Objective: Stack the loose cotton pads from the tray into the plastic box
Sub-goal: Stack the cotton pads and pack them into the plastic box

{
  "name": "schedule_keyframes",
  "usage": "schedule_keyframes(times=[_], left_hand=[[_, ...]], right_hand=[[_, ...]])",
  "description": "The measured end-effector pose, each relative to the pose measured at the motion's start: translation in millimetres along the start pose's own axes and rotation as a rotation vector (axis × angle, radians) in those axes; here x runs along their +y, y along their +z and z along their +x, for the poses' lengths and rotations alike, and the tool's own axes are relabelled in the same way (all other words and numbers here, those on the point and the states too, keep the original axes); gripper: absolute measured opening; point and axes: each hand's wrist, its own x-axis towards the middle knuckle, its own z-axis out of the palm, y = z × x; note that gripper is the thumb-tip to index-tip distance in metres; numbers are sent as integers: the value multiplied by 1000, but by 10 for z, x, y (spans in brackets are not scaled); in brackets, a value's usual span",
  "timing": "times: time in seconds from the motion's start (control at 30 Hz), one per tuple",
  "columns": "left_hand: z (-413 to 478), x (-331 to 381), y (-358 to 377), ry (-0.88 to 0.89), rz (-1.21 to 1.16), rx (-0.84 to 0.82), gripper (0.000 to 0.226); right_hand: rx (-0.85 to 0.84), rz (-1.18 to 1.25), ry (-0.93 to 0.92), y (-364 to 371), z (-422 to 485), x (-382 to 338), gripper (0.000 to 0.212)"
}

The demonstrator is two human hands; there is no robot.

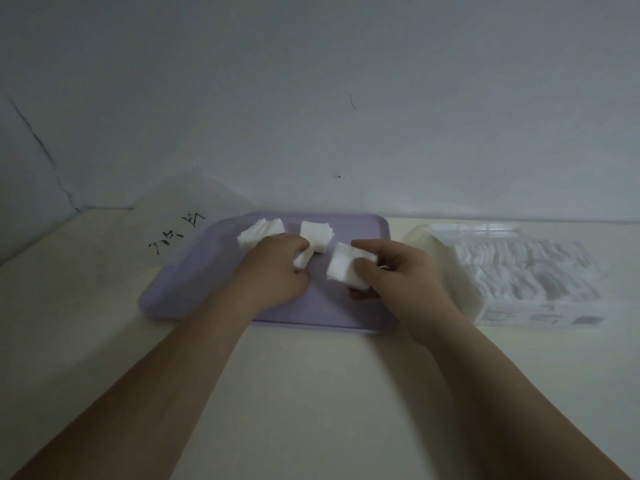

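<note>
In the head view, a purple tray (180,289) lies on a pale table (311,393) that meets a grey-white wall (311,98). Two bare forearms reach forward over the tray. The left hand (277,268) sits over the tray's middle, its fingers curled round a few white cotton pads (300,260) whose edge shows at the fingertips. The right hand (398,275) pinches a small stack (344,268) of pads between thumb and fingers, tilted, over the tray's right half. Loose pads lie on the tray's far side: a first heap (259,232) just beyond the left hand's knuckles, and a second heap (318,232) near the far rim, between the two hands. The clear plastic box (540,311) stands on the table to the right of the tray, filled with rows of white pads (519,268). Between tray and box lies a cream-coloured thing (436,265), too blurred to name. Left of the tray, by the wall, is a clear sheet (176,233) with black handwriting on it
</note>
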Motion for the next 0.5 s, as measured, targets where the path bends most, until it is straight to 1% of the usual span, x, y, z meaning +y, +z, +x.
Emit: schedule_keyframes(times=[0.17,0.23,0.3,0.37,0.4,0.43,0.5], left_hand=[[-35,-52,38,-37,-89,46,37],[-88,-93,64,3,-147,72,38],[-150,-152,96,39,-194,125,33],[-207,-155,82,7,-276,177,35],[-243,-138,55,-31,-374,191,28],[-277,-119,27,-69,-525,185,20],[-342,-40,-39,-107,-888,73,17]], right_hand=[[15,-16,-4,-8,-8,-12,22],[38,-4,3,6,-4,-6,25],[54,7,7,17,-2,1,28],[61,-6,10,16,-6,-1,32],[63,-19,12,17,-9,0,34],[61,-29,13,25,-12,-1,35],[64,-41,13,16,-13,3,36]])
